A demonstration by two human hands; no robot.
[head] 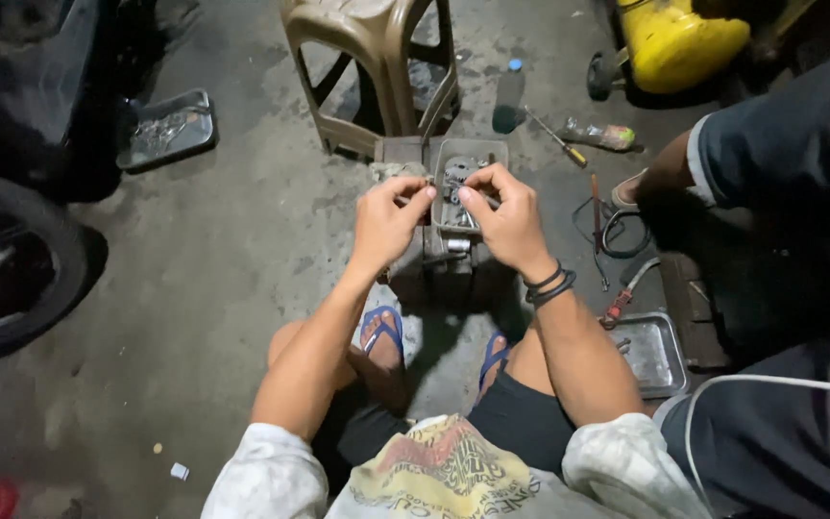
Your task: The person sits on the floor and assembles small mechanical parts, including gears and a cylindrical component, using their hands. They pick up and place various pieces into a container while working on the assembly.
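Presently: two bare hands pinching a small part above a parts tray, concrete floor.

Left hand [386, 223] and right hand [503, 223] raised side by side, fingertips nearly meeting; thumb and forefinger of each closed together on a tiny metal part [446, 193], too small to identify, long axis not discernible. Both hands equally near it. Directly behind and below: grey plastic tray [494, 149] holding small metal pieces, set on a dark metal block [449, 258] between the feet. Right of the block: metal pan [663, 370], seemingly bare bar a small piece at its near-left corner. Far left, by the tyre [12, 269]: second metal pan [167, 130] with a few parts. Beyond the grey tray: plastic stool [377, 67], screwdriver [554, 137].
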